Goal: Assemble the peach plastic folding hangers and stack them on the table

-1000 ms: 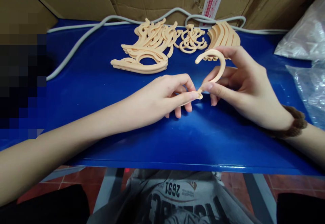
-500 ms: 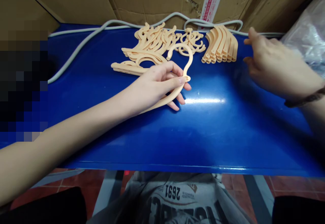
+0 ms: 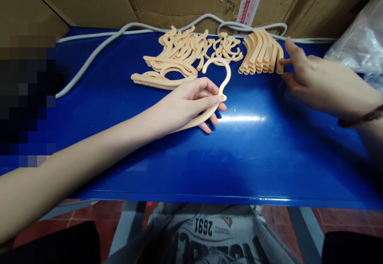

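My left hand (image 3: pixel 199 102) is closed around a partly assembled beige plastic clothes hanger (image 3: pixel 226 76). The hanger's hook curves up past my fingertips, and one arm slopes down under my palm, partly hidden. My thumb presses at the joint below the hook. At the right, my right hand (image 3: pixel 309 74) has its fingertips on the outermost hanger arm (image 3: pixel 280 59) of a neat row. That piece stands slightly apart from the other curved hanger arms (image 3: pixel 259 52).
Behind my left hand lie a pile of hanger arms (image 3: pixel 179 46), loose hooks (image 3: pixel 226 48) and stacked hangers (image 3: pixel 163 81). A white cable (image 3: pixel 125 30) runs along the blue table (image 3: pixel 179 168) before cardboard (image 3: pixel 179 0). Clear plastic wrapping (image 3: pixel 356 52) is at the right.
My right hand has moved left to the row of hanger arms, and its outermost piece has shifted slightly right. My left hand with the hanger has moved slightly right and towards me.
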`<state>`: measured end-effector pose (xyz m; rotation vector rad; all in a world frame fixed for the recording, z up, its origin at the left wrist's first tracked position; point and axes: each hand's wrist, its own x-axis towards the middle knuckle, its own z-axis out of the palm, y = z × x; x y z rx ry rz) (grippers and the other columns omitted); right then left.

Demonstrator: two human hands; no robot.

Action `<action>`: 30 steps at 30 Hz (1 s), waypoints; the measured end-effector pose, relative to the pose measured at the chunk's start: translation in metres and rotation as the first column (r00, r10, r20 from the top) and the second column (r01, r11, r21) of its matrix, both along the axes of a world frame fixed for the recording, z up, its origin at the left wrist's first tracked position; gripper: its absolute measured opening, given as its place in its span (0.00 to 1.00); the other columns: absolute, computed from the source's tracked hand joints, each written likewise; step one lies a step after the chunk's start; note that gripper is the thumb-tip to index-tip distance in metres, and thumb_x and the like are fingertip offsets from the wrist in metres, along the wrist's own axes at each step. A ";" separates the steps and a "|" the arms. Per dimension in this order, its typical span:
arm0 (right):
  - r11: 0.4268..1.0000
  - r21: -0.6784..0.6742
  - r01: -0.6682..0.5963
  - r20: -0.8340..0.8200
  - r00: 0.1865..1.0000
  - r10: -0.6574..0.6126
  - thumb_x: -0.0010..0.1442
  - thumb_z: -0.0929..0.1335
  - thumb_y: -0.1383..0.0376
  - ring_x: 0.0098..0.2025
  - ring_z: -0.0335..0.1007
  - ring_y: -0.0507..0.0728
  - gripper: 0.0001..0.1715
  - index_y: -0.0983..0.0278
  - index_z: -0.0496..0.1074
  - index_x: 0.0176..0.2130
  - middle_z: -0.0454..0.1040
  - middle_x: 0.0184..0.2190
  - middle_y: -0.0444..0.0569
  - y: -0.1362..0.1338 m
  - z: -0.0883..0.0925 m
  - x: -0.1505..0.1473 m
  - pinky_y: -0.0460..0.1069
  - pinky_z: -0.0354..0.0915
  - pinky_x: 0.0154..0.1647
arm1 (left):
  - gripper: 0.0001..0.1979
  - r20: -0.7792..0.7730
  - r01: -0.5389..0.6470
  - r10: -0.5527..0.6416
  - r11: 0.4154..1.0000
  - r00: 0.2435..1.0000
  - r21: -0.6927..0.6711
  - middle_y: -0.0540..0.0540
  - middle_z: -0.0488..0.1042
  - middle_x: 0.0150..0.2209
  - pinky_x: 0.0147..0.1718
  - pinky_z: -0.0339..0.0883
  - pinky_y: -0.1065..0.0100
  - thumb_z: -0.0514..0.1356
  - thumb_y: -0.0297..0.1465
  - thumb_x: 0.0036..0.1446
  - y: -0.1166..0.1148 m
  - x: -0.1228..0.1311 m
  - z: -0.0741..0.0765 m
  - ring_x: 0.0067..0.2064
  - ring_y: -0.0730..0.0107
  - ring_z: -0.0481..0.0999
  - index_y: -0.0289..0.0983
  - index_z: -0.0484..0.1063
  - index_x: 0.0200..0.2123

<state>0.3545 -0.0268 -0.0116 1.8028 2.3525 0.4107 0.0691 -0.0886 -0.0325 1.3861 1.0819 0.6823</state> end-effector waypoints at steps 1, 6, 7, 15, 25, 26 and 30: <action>0.996 -0.016 0.087 0.040 0.995 -0.086 0.76 0.62 0.61 0.58 0.80 0.79 0.43 0.72 0.44 0.80 0.81 0.54 0.73 -0.005 0.006 -0.006 0.68 0.75 0.54 | 0.04 0.031 -0.008 0.009 1.000 0.999 -0.022 0.42 0.83 0.43 0.27 0.81 0.71 0.57 0.23 0.72 0.000 0.000 0.000 0.32 0.71 0.84 0.35 0.66 0.41; 0.958 0.181 0.224 -0.017 0.974 -0.225 0.77 0.58 0.50 0.56 0.78 0.90 0.37 0.71 0.68 0.70 0.79 0.51 0.81 -0.019 0.026 -0.013 0.76 0.75 0.43 | 0.04 0.109 -0.028 0.039 0.995 0.993 -0.099 0.46 0.81 0.38 0.25 0.80 0.72 0.59 0.23 0.71 0.000 0.000 -0.001 0.30 0.73 0.82 0.35 0.67 0.40; 0.954 0.189 0.234 -0.010 0.972 -0.236 0.76 0.58 0.47 0.57 0.77 0.91 0.38 0.71 0.69 0.68 0.78 0.51 0.82 -0.018 0.027 -0.012 0.75 0.75 0.43 | 0.04 0.116 -0.028 0.039 0.994 0.993 -0.102 0.46 0.81 0.38 0.25 0.80 0.72 0.59 0.23 0.71 0.000 0.000 -0.001 0.30 0.73 0.81 0.35 0.67 0.41; 0.948 0.071 0.309 0.068 0.947 -0.314 0.77 0.56 0.43 0.55 0.79 0.86 0.43 0.78 0.69 0.63 0.78 0.49 0.86 -0.009 0.015 -0.002 0.64 0.64 0.40 | 0.03 0.134 0.004 0.008 0.996 0.991 -0.087 0.46 0.81 0.39 0.26 0.80 0.73 0.58 0.23 0.71 0.001 -0.002 -0.004 0.30 0.73 0.82 0.36 0.68 0.42; 0.938 -0.005 0.345 0.239 0.912 -0.334 0.71 0.67 0.50 0.44 0.84 0.69 0.38 0.78 0.72 0.64 0.82 0.43 0.74 0.001 0.020 0.005 0.56 0.55 0.32 | 0.05 0.140 -0.032 0.051 0.990 0.989 -0.135 0.49 0.79 0.35 0.24 0.79 0.72 0.57 0.21 0.71 0.000 0.003 0.001 0.27 0.74 0.80 0.36 0.66 0.42; 0.935 0.005 0.355 0.251 0.904 -0.345 0.70 0.68 0.50 0.45 0.83 0.70 0.38 0.78 0.71 0.64 0.82 0.44 0.75 0.000 0.021 0.008 0.56 0.54 0.32 | 0.05 0.139 -0.034 0.054 0.990 0.989 -0.138 0.49 0.79 0.35 0.23 0.79 0.73 0.57 0.20 0.72 0.000 0.004 0.001 0.27 0.75 0.80 0.35 0.67 0.42; 0.968 0.142 0.206 0.077 0.973 -0.219 0.68 0.69 0.49 0.43 0.82 0.72 0.36 0.78 0.74 0.58 0.80 0.43 0.79 -0.002 0.020 0.026 0.56 0.48 0.31 | 0.06 0.121 -0.063 0.085 0.983 0.989 -0.173 0.50 0.78 0.34 0.22 0.78 0.74 0.57 0.20 0.72 -0.001 0.007 0.004 0.26 0.76 0.79 0.35 0.66 0.42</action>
